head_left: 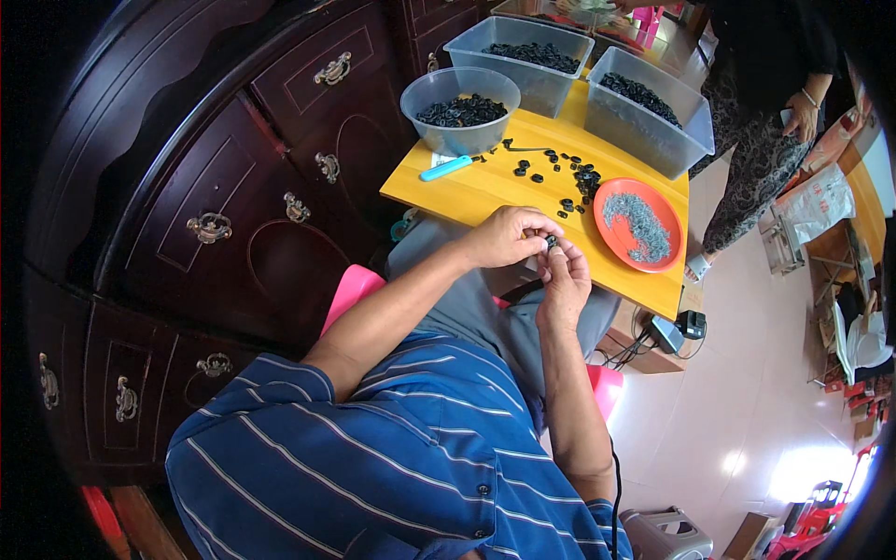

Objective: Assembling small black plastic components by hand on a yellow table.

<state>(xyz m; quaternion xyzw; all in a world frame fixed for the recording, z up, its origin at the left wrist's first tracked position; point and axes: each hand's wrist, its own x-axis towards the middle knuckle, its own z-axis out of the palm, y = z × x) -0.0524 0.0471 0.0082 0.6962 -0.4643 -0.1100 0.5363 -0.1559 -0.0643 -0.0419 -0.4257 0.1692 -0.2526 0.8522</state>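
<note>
Over the near edge of a yellow table (425,191), my left hand (509,237) and my right hand (564,285) meet fingertip to fingertip. Both pinch one small black plastic part (552,242), mostly covered by my fingers. To the right of my hands lies an orange plate (611,241) with many tiny silvery metal pieces (644,224). Loose black parts (586,179) are scattered on the table beyond my hands. A light-blue-handled tool (446,168) rests on the left side of the tabletop.
A round clear tub (437,140) and two rectangular clear bins (534,93) (644,138) hold black parts at the table's far side. Dark wooden drawers (187,196) stand on the left. Another person (761,121) stands at the far right. Below the table are cables and small boxes (667,334).
</note>
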